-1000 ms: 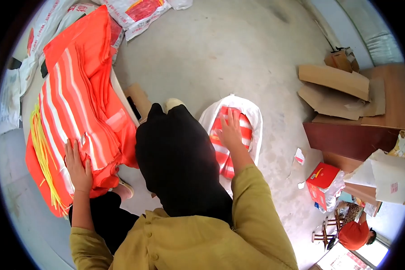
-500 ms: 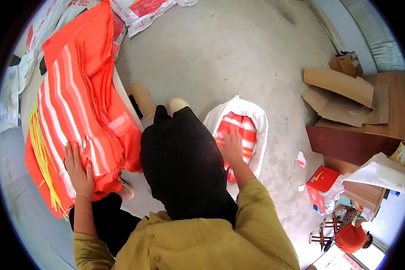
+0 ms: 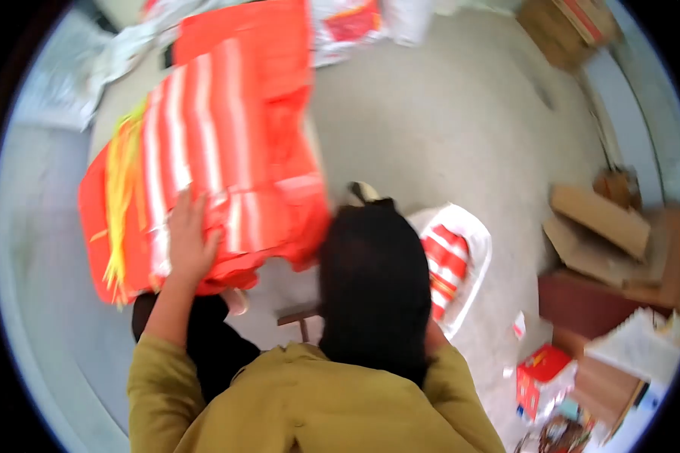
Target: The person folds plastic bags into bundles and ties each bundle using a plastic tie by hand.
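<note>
My left hand (image 3: 190, 238) lies with its fingers spread on a stack of orange cloth (image 3: 227, 136) crossed by white stripes. Beside it, on the left part of the stack, rests a bundle of yellow cords (image 3: 121, 204). My right hand (image 3: 434, 336) is low at the right side of my black-clad knee (image 3: 374, 287), mostly hidden, and its fingers do not show. Just beyond it on the floor stands a white sack (image 3: 477, 260) with folded orange and white striped cloth (image 3: 446, 264) inside. The picture is blurred by motion.
White printed bags (image 3: 347, 26) lie at the top. Opened cardboard (image 3: 601, 226) sits on brown furniture at the right, with a box (image 3: 567, 30) at the upper right. A red and white box (image 3: 544, 377) is at the lower right. A small stool (image 3: 298, 315) shows beside my knee.
The view has swung, so the scene sits further right and lower. My right hand has left the sack's mouth and drawn back beside my knee. My left hand remains on the orange stack.
</note>
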Available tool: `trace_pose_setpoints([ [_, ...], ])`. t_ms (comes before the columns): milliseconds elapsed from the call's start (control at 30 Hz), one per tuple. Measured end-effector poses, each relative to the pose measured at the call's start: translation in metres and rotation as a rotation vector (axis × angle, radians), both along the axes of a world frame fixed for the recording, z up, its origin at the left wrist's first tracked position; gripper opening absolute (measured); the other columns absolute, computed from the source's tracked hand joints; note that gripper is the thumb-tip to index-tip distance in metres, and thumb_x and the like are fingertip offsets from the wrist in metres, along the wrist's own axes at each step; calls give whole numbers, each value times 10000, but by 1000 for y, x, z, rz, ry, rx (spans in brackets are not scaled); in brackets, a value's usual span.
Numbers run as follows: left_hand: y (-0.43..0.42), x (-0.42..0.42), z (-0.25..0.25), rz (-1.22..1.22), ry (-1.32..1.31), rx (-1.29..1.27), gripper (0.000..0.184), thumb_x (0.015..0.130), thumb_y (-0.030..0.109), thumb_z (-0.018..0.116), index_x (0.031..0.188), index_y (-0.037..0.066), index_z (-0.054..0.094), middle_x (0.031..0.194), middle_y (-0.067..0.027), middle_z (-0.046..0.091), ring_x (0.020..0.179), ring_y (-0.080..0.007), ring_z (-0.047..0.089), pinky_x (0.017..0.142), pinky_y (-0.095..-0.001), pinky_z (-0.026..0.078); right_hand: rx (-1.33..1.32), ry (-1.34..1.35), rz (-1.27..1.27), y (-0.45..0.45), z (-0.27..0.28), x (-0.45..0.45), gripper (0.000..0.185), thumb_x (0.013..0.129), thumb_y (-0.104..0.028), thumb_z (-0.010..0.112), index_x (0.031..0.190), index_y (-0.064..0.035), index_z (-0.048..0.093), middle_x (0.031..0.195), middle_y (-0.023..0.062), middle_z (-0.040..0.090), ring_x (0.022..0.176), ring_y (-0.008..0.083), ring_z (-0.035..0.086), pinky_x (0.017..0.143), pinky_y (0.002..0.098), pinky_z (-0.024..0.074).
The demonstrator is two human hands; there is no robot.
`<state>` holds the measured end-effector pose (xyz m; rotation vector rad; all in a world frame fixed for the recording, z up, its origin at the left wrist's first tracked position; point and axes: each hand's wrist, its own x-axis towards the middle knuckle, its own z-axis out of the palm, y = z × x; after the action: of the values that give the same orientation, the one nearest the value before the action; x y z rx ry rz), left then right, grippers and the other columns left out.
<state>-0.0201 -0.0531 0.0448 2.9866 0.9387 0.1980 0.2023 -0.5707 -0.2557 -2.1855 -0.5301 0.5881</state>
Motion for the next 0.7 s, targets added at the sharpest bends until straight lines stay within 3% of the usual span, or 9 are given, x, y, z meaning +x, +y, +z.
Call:
trace_pose_setpoints([
  [233,-4,1,16,78,58,-93,780,962,482,650,1635,162,419,1721,-199,305,1601,-419,252,1290,-565,243,-123,-182,-247,17,53,111,497,1084,-252,547,1545,-68,511,1584,216,484,1453,382,472,1249,454,346],
  [267,-4,0,17,77,58,-97,780,962,492,645,1635,166,421,1724,-192,303,1605,-412,247,1289,-567,241,-129,-270,-233,26,72,124,497,1090,-251,541,1550,-67,504,1582,211,489,1449,372,480,1250,443,348],
  [333,-2,-2,14,77,38,-130,790,954,495,669,1632,175,420,1736,-180,276,1609,-418,234,1269,-613,252,-169,-606,-105,55,122,144,492,1009,-171,665,1471,-25,581,1582,249,481,1476,411,440,1224,504,358],
  [367,-3,-4,13,67,9,-110,781,952,503,666,1621,171,435,1728,-176,292,1600,-420,252,1262,-614,264,-228,-667,-96,74,153,151,482,998,-88,663,1468,-21,578,1608,211,465,1481,375,449,1227,485,365],
  [467,-1,-7,13,42,-49,-138,775,948,505,665,1611,168,450,1725,-174,297,1593,-419,262,1253,-623,273,66,-659,-130,140,230,165,453,1006,-52,633,1456,-27,594,1621,185,455,1472,344,468,1220,464,380],
  [567,1,-14,12,1,-263,-202,669,954,378,696,1557,153,512,1643,-195,426,1513,-432,396,1231,-568,336,313,-568,-48,211,303,152,431,996,-35,636,1427,-20,620,1553,175,540,1418,319,534,1195,424,414],
  [600,3,-16,10,-19,-348,-249,643,957,342,702,1544,150,527,1620,-202,458,1494,-435,424,1224,-557,351,317,-556,53,231,326,141,413,987,-23,644,1400,-16,636,1503,170,582,1384,310,564,1174,414,433],
  [633,2,-15,19,-9,-445,-276,517,963,192,696,1468,131,605,1541,-195,551,1451,-406,486,1197,-511,397,316,-543,153,251,348,128,395,977,-11,652,1372,-11,653,1454,165,623,1350,301,594,1154,404,452],
  [700,13,-28,31,60,-473,-311,431,974,138,673,1404,116,649,1484,-180,603,1435,-382,514,1158,-495,439,308,-562,386,292,385,94,350,951,8,682,1300,-7,685,1319,154,702,1242,297,661,1083,399,503],
])
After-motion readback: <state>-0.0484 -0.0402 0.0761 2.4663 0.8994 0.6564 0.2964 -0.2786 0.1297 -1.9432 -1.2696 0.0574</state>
